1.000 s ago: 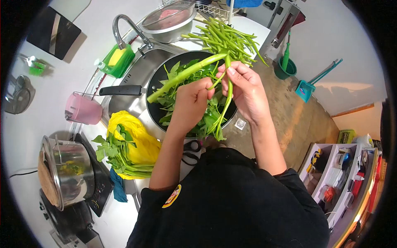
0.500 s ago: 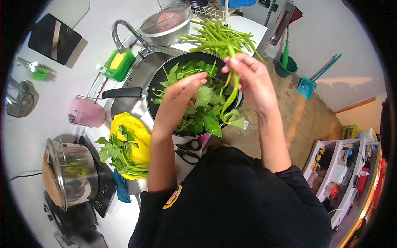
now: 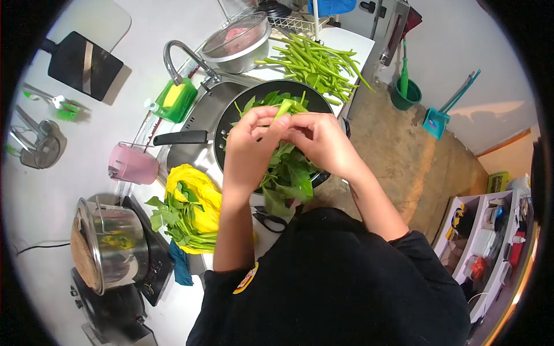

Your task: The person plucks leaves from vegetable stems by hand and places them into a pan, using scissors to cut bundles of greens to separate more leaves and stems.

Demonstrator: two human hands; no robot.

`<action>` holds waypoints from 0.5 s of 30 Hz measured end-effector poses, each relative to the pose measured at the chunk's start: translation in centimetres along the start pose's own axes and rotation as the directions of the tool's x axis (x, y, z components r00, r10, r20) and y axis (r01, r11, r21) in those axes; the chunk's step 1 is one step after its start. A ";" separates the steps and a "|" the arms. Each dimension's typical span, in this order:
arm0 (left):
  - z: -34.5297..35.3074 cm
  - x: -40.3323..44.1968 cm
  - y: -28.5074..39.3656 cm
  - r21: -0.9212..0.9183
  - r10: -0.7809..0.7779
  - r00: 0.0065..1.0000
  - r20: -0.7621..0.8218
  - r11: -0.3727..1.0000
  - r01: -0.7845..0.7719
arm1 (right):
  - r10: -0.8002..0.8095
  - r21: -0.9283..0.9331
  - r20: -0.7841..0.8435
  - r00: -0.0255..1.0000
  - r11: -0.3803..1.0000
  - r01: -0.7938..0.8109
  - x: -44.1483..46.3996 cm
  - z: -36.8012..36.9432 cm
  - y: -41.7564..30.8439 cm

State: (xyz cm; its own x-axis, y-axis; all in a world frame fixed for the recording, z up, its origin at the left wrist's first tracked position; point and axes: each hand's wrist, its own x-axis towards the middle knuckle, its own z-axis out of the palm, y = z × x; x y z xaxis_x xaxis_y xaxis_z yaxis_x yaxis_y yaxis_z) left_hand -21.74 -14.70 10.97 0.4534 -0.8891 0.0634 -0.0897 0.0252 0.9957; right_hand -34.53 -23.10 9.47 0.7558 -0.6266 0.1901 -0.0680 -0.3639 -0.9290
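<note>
Over a black frying pan (image 3: 224,118) heaped with green leaves (image 3: 294,173), my two hands come together. My left hand (image 3: 252,147) is closed, its fingertips pinching a green vegetable stem (image 3: 284,108). The fingers of my right hand (image 3: 323,141) are closed on the same stem, right beside the left fingertips. Part of the stem is hidden behind the fingers. A blurred leaf hangs below my hands near the pan's front rim. Beyond the pan lies a pile of bare green stems (image 3: 320,63) on the white counter.
A yellow bag (image 3: 205,202) with leafy bunches lies left of my left forearm, near black scissors (image 3: 269,219). The pan rests over a steel sink (image 3: 202,112). A bowl of meat under a strainer (image 3: 236,49) stands behind. A steel pot (image 3: 118,248) is at lower left.
My right hand has moved left and inward, bringing the stem to my left hand. My left fingers, apart before, now pinch it too. The view has shifted slightly.
</note>
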 end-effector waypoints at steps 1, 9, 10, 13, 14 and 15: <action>0.1 -0.1 -0.2 0.092 0.028 0.999 -0.022 0.995 -0.026 | -0.068 -0.048 -0.020 0.997 0.997 0.067 0.1 0.3 0.3; 0.1 0.1 -1.6 -0.221 0.010 0.983 -0.186 0.974 -0.052 | -0.094 0.026 -0.145 0.985 0.995 0.099 0.4 0.9 0.7; 0.2 0.1 -1.9 -0.283 -0.014 0.987 -0.159 0.959 -0.032 | -0.084 0.050 -0.162 0.983 0.994 0.093 0.4 1.0 0.6; 1.1 0.0 -2.8 -0.454 -0.022 0.996 -0.089 0.891 -0.021 | -0.109 0.056 -0.251 0.962 0.990 0.127 0.5 1.8 0.1; 1.4 -0.2 -2.8 -0.487 -0.024 0.996 -0.083 0.873 -0.019 | -0.118 0.057 -0.266 0.957 0.989 0.138 0.5 2.0 0.2; 1.7 -0.3 -2.6 -0.511 -0.012 0.996 -0.085 0.859 -0.033 | -0.127 0.057 -0.281 0.951 0.987 0.148 0.5 2.1 0.2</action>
State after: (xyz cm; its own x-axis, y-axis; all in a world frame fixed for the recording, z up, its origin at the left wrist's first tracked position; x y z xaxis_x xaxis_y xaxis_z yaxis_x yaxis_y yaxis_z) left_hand -23.17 -15.27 8.22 0.5281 -0.8473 0.0566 0.3609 0.2842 0.8882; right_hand -32.84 -22.07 8.69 0.5450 -0.7434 0.3877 0.0823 -0.4128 -0.9071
